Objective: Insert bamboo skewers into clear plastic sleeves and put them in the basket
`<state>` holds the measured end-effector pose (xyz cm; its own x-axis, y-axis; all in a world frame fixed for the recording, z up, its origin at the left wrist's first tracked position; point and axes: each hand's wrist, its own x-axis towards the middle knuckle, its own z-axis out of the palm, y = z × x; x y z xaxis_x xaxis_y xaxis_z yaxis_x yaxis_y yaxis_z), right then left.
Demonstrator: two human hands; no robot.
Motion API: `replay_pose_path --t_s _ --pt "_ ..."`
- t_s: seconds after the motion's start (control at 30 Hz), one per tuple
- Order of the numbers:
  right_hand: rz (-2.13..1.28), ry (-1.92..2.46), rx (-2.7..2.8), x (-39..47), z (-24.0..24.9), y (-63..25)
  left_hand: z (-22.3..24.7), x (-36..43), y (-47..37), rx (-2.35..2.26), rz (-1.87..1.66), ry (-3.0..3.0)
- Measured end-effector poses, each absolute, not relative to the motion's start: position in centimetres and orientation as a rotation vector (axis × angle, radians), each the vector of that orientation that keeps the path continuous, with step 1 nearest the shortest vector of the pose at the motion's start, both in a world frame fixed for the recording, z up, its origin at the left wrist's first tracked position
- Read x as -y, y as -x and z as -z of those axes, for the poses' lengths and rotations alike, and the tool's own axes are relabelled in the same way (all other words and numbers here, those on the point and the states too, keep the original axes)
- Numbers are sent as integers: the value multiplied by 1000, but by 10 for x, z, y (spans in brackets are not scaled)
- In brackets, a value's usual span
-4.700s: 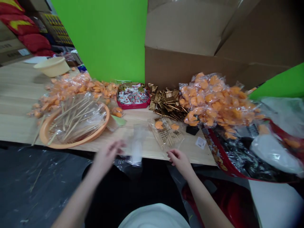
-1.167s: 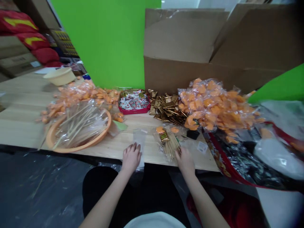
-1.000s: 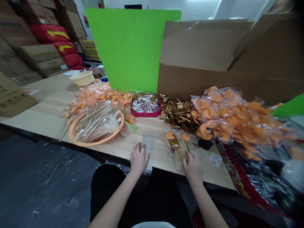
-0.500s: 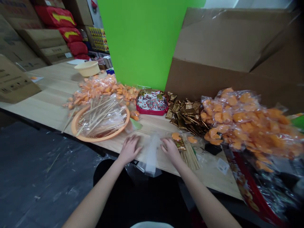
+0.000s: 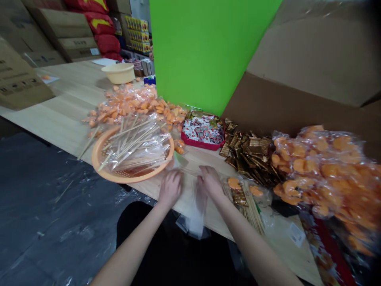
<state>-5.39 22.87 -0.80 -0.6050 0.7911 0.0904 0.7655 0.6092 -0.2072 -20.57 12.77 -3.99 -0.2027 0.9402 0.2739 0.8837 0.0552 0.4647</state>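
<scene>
My left hand point(image 5: 171, 187) is at the table's front edge beside the orange basket, its fingers curled together. My right hand point(image 5: 210, 182) is a short way to the right, thumb and fingers drawn in and partly blurred. A faint, thin, see-through streak runs between the fingertips; I cannot make out what it is. Below my right hand, clear plastic bags point(image 5: 197, 216) lie over the table edge. Right of that hand is a bundle of thin wooden sticks point(image 5: 252, 208), with an orange piece point(image 5: 234, 183) and a gold packet point(image 5: 239, 197) on it.
The orange basket point(image 5: 99, 169) holds bagged sticks. Behind stand a pink tray point(image 5: 202, 145) of small sachets, a heap of gold packets point(image 5: 253, 153) and piles of bagged orange pieces point(image 5: 330, 171). A green panel point(image 5: 205, 51) and large cardboard point(image 5: 315, 71) rise at the back.
The view has turned right and down. My left hand has gone from spread fingers to curled ones. The right fingers have drawn in, and a thin clear streak now shows between the hands.
</scene>
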Motion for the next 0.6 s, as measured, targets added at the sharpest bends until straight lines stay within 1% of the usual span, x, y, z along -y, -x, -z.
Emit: replay_pose_path --t_s 0.1,0.17,0.37,0.6 --pt "-207 1087 2783 -248 9 96 47 -129 213 -2444 -922 -1721" --pt "-205 989 2841 -258 15 119 52 -131 214 -2509 -960 -1671" --pt "-206 784 2971 -267 29 141 60 -136 213 -2474 -1014 -1647" --pt "-160 677 3026 -270 15 142 58 -134 213 -2445 -1126 -1517"
